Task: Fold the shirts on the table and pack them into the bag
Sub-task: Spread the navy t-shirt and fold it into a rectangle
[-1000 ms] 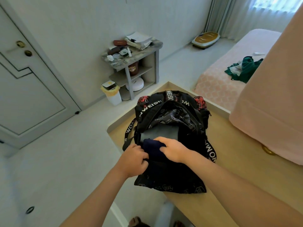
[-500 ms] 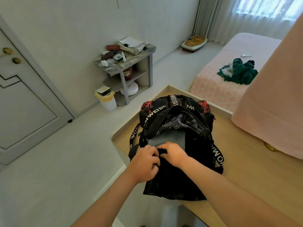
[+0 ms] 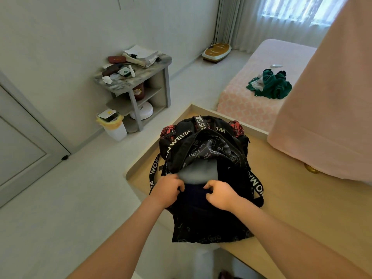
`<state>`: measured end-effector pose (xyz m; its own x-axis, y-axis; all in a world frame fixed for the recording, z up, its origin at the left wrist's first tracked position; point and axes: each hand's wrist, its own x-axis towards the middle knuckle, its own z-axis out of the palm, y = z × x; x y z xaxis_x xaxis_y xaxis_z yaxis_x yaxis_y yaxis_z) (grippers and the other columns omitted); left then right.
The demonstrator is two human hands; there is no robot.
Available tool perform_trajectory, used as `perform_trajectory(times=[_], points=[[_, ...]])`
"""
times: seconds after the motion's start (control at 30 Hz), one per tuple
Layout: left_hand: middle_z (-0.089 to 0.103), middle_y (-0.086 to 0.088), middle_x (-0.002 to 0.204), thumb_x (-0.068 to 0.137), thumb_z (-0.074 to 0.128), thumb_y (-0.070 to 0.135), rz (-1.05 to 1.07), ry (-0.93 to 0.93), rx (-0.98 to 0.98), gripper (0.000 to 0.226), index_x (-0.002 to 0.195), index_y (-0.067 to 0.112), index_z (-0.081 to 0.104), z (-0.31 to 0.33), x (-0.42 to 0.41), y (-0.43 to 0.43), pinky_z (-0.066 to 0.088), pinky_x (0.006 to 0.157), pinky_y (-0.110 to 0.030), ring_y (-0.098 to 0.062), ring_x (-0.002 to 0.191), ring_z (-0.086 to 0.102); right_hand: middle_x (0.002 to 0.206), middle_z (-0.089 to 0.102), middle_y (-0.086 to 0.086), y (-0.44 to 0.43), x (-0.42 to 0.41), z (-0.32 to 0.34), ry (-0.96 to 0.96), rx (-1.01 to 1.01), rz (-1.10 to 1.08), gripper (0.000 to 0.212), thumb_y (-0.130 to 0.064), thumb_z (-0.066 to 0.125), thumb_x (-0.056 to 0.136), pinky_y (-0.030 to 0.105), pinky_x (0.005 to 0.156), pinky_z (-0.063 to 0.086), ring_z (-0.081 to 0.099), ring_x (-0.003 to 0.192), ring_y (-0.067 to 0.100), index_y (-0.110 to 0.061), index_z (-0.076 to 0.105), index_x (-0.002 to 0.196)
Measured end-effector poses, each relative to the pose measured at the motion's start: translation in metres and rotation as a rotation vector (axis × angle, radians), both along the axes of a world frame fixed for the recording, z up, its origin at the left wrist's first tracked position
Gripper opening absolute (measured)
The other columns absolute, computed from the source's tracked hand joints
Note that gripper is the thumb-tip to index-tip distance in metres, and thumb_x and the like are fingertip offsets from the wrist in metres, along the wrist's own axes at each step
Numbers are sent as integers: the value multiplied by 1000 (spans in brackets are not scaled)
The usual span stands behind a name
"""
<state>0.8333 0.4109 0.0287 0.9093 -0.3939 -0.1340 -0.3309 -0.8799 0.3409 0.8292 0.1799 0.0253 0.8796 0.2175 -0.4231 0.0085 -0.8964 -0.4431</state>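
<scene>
Left hand (image 3: pixel 168 190) and right hand (image 3: pixel 221 195) gripping navy shirt (image 3: pixel 194 191), inside black bag (image 3: pixel 203 158)

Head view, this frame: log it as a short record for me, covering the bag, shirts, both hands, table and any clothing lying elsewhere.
bag: black backpack, open, on the wooden table
inside: grey shirt, lying in the opening
being packed: navy shirt, at the bag's mouth, nearer than the grey one
left hand: grips the navy shirt's left edge
right hand: grips its right edge
elsewhere: green garment, crumpled on the pink bed
</scene>
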Motion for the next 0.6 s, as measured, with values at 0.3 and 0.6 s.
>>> perform_trajectory(times=[0.3,0.6], points=[[41,5,114,86,65,31,345,165,-200,27,113,29,61,6,-26,3,48,76,-27,-12,87,52,143,44,9,43,11,1,74,-66,126,59,-44,58,93,42,108,40,47,130,31,-23,35,144],[42,1,124,87,55,8,443,196,-265,43,128,19,58,11,-29,-5,49,93,-32,-17,108,51,124,59,7,48,8,-9,-99,214,15,34,-18,64,94,30,106,38,55,117,23,-15,61,127]])
